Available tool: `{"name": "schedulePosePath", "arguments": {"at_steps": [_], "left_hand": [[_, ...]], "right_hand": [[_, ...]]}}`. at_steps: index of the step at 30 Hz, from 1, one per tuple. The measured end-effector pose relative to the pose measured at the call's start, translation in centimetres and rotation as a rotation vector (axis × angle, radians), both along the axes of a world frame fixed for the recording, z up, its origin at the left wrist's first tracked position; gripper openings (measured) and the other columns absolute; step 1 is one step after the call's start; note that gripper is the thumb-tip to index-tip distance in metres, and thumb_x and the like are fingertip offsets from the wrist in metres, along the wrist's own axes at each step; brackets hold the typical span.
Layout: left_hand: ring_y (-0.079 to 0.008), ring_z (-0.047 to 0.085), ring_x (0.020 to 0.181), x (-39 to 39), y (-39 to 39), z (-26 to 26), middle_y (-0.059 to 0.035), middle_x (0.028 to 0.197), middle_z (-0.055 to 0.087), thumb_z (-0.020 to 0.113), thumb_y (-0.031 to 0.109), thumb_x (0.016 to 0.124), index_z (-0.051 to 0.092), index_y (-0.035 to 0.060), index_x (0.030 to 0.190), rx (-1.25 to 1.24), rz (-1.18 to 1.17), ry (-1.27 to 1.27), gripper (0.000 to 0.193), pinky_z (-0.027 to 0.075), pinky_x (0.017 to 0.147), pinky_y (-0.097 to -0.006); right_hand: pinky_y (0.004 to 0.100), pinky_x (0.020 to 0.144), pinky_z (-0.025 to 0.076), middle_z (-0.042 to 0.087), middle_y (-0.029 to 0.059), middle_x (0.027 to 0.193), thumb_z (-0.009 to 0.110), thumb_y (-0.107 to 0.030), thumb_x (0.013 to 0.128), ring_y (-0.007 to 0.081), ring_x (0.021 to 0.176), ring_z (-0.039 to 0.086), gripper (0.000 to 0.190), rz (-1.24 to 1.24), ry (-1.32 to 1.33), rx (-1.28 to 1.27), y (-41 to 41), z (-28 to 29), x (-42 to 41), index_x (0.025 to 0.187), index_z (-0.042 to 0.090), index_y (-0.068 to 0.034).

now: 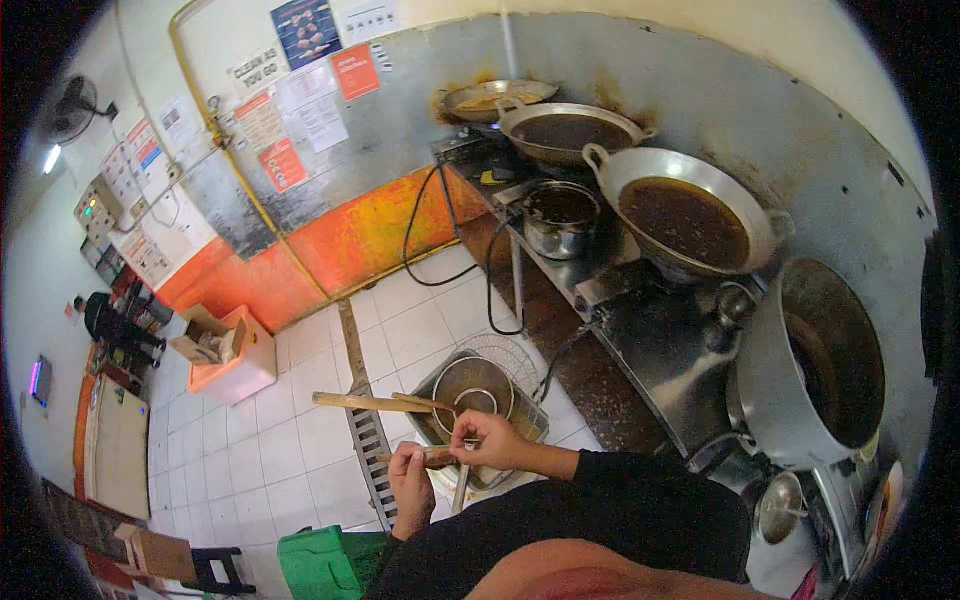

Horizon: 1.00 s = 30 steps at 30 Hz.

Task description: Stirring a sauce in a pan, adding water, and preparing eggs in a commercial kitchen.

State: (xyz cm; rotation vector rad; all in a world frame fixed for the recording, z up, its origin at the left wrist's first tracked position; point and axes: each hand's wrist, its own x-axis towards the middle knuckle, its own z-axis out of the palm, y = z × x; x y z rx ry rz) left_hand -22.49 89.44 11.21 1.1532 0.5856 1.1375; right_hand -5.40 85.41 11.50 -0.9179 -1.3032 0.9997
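Both hands are raised in front of my body, close together. My left hand point(411, 480) pinches one end of a small, thin, partly see-through item point(439, 452), brownish at its middle; I cannot tell what it is. The other end lies between the thumb and fingers of my right hand point(486, 444). Below and behind the hands stands a square metal container point(538, 421) with round wire-rimmed strainers point(472, 367) on it. Wooden handles point(367, 403) stick out to the left. A metal handle point(460, 489) lies just under my hands.
A steel counter point(637, 352) at right bears woks of dark liquid point(686, 217), a steel pot point(561, 225) and a large tilted aluminium pot point(765, 375). A floor drain point(373, 457), green bin point(319, 562) and pink box point(247, 367) stand left. A person point(112, 322) is far left.
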Motion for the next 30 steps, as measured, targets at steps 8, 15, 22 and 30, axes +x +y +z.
{"name": "schedulePosePath", "arguments": {"at_steps": [8, 15, 22, 30], "left_hand": [[-0.0092, 0.045, 0.077, 1.2, -2.2, -0.9, -0.0023, 0.082, 0.048, 0.049, 0.008, 0.087, 0.049, 0.0014, 0.084, 0.061, -0.35, 0.049, 0.007, 0.036, 0.072, -0.0217], [-0.0106, 0.045, 0.076, 2.7, -11.5, -6.2, -0.0036, 0.082, 0.047, 0.053, 0.004, 0.083, 0.05, 0.0008, 0.076, 0.299, -0.928, 0.25, 0.008, 0.037, 0.072, -0.0221], [-0.0132, 0.043, 0.073, 4.8, -29.9, -5.7, -0.0041, 0.077, 0.044, 0.053, 0.003, 0.081, 0.05, -0.0002, 0.076, 0.236, -1.446, 0.16, 0.007, 0.036, 0.071, -0.0248], [-0.0134, 0.049, 0.073, 5.9, -54.3, -6.0, -0.0066, 0.077, 0.05, 0.055, -0.003, 0.077, 0.052, -0.0005, 0.076, 0.733, -1.967, 0.076, 0.005, 0.039, 0.068, -0.0241]], "right_hand": [[0.0283, 0.075, 0.044, 0.057, 0.0055, 0.083, 0.066, -0.003, 0.071, 0.0125, 0.079, 0.055, 0.068, -0.9, -0.443, 0.17, -16.1, 3.6, 6.1, 0.129, 0.032, -0.005], [0.0269, 0.064, 0.045, 0.055, 0.0161, 0.096, 0.055, 0.003, 0.076, 0.0154, 0.07, 0.054, 0.099, -1.819, -0.678, 0.564, -40.2, 12.2, -3.4, 0.134, -0.021, -0.02], [0.0229, 0.057, 0.047, 0.054, 0.0132, 0.086, 0.051, 0.006, 0.08, 0.0118, 0.062, 0.052, 0.093, -2.417, -1.011, 0.458, -61.9, 16.5, -18.5, 0.135, -0.018, -0.025], [0.0182, 0.046, 0.043, 0.055, 0.008, 0.074, 0.059, 0.007, 0.076, 0.0081, 0.055, 0.049, 0.097, -2.852, -1.297, 0.188, -81.7, 18.0, -36.9, 0.137, -0.012, -0.02]]}}
